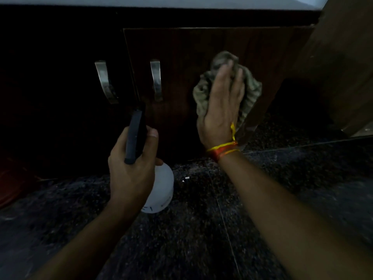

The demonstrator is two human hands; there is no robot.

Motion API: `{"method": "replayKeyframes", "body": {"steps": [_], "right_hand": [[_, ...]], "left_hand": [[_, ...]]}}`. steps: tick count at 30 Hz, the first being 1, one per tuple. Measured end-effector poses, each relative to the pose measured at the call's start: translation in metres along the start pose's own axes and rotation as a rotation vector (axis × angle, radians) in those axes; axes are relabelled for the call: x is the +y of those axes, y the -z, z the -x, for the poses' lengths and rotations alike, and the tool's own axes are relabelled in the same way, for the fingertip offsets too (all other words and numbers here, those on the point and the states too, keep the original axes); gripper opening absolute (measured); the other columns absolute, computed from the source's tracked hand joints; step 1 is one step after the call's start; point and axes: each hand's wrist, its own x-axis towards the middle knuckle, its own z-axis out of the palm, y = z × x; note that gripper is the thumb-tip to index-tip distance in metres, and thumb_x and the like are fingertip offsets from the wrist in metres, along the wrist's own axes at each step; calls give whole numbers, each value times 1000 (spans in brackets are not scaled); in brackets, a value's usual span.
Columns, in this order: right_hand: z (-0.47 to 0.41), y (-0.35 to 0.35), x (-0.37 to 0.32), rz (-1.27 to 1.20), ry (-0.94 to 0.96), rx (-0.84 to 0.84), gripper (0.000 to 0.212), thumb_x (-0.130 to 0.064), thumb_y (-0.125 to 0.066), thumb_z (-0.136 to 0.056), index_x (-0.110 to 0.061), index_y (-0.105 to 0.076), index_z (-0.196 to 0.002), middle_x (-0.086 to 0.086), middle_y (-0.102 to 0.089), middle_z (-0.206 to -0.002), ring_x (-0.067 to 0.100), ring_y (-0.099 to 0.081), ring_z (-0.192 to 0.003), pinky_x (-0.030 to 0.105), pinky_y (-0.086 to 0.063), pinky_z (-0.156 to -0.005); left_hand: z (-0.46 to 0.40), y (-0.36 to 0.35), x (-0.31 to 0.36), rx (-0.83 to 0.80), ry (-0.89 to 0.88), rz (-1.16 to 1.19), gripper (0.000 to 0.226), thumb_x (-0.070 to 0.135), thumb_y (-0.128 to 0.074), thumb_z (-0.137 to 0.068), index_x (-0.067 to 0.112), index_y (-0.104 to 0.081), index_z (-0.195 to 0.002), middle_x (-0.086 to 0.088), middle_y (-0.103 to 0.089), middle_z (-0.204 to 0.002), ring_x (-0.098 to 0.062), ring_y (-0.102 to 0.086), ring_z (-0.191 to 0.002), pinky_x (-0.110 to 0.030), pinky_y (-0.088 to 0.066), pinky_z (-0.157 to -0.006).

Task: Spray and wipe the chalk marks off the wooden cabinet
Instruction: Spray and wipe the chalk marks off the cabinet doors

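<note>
**Wiping blind on a dark door, spray bottle idle**

Far left, I see a steel pull handle (106, 81) on the neighbouring door, nearly lost in shadow. Next, my left hand (131, 168) is wrapped around the neck of the white spray bottle (161, 190), fingers curled, thumb up beside the dark trigger head (135, 136), nozzle aimed at the cabinet. A stray squeeze here wets the door's lower edge and drips onto the speckled stone floor (201, 239), I reckon.

Moving right, a second handle (156, 80), then the wooden cabinet door (181, 57) itself. I can't make out any chalk marks on it; the light is too poor, so I risk calling it clean while streaks remain.

My right hand (224, 106), fingers together and flat, presses the crumpled grey-green cloth (202, 96) against the door. The cloth is bunched, so only a patch touches, and chalk may smear rather than lift. The door looks slightly ajar at its right edge; hard pressure could swing it.
</note>
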Motion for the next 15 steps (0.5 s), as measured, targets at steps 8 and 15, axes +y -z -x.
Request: {"method": "replayKeyframes", "body": {"steps": [8,15], "right_hand": [[29,2,-10,-150,-457,-8,70,-8,-35,-89,3,-3,-150,21,-1,-159,40,6,-146,48,2,-120],[-6,11,12,-137,-515,194,67,-17,-43,-95,7,-10,-149,23,-9,-158,37,-6,-147,17,12,-115]], "left_hand": [[2,-4,3,-20,-6,31,15,46,-52,-85,33,-57,-92,-15,-61,-86,-9,-58,-53,-8,-46,-54],[2,-9,-1,-24,-8,34,16,47,-52,-86,33,-57,-92,-14,-62,-85,-6,-61,-53,-11,-48,-54]]}}
